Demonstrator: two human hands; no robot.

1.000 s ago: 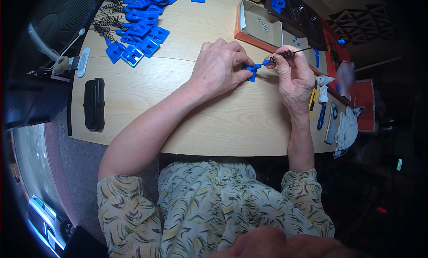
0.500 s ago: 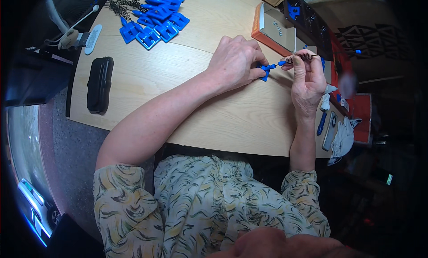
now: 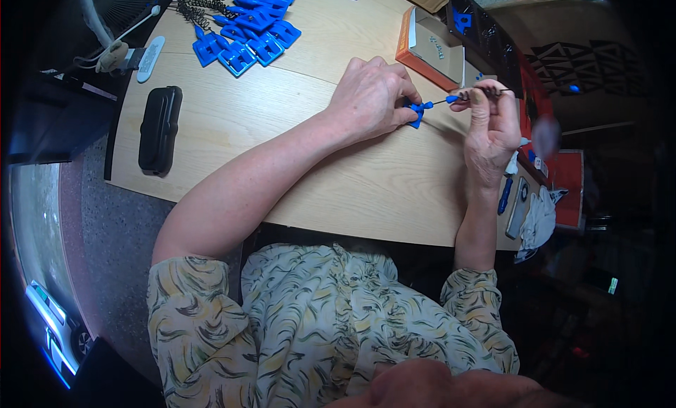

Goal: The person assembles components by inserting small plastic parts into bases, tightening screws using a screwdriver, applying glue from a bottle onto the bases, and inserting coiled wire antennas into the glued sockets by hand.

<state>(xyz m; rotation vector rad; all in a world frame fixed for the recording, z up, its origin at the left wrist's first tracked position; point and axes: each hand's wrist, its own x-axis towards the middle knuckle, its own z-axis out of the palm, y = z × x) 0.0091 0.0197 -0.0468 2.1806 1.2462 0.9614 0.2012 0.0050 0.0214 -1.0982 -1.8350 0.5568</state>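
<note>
Over the middle of the wooden table, my left hand (image 3: 373,94) pinches a small blue plastic piece (image 3: 416,116) between thumb and fingers. To its right, my right hand (image 3: 491,122) is closed on a black coiled cord (image 3: 465,96). A thin straight length of the cord runs from the blue piece to a small blue sleeve (image 3: 451,99) beside my right fingertips. My fingers partly cover both the blue piece and the coil. At the upper left lies a heap of blue square plastic pieces (image 3: 265,48) with black coiled cords (image 3: 204,12) attached.
A black case (image 3: 159,130) and a white remote-like object (image 3: 151,58) lie at the left. An orange-edged box (image 3: 427,68) with small metal bits stands at the back right. Along the right edge are a blue pen-like tool (image 3: 505,196), a phone (image 3: 517,209) and a white cloth (image 3: 538,225).
My right hand has moved slightly right with the coiled cord. The small blue sleeve now sits farther from the blue piece, with more straight cord between. My left hand stays in place.
</note>
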